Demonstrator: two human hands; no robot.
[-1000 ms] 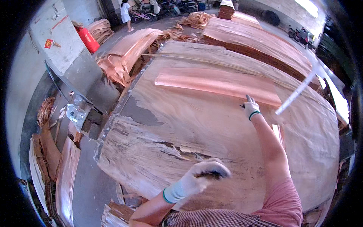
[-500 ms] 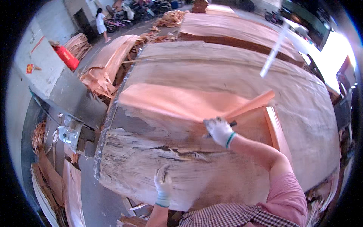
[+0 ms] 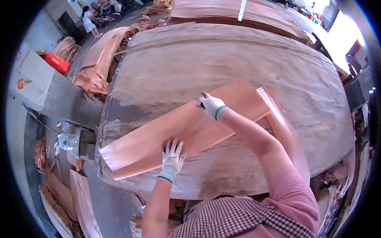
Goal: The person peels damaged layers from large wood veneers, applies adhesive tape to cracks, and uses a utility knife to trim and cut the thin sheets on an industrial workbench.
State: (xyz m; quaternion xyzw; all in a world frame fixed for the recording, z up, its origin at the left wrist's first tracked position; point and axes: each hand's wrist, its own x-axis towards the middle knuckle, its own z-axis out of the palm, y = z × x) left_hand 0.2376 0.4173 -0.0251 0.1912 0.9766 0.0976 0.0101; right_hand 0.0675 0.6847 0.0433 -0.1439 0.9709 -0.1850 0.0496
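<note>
A reddish-brown strip of wood veneer (image 3: 186,129) lies slantwise over a large pale veneer sheet (image 3: 190,67) on the broad stack before me. My left hand (image 3: 172,159), in a white glove, rests on the strip near its lower edge with fingers spread. Higher up the strip is my right hand (image 3: 212,107), also gloved. Its fingers curl round a small dark tool that is mostly hidden; I cannot make out its kind. Beside my right forearm, a second narrow veneer piece (image 3: 283,127) runs down toward me, passing partly under the strip's right end.
Beyond the stack stands another veneer pile (image 3: 238,18). Bent sheets (image 3: 104,49) and scraps lie at the left, by a grey block (image 3: 71,95) and a red bag (image 3: 56,62). A person (image 3: 89,23) stands far left. Loose strips (image 3: 83,198) are at the lower left.
The strip has swung toward me and now lies flat and slanted. My left hand has opened and come down on it. My right hand has moved left and farther away.
</note>
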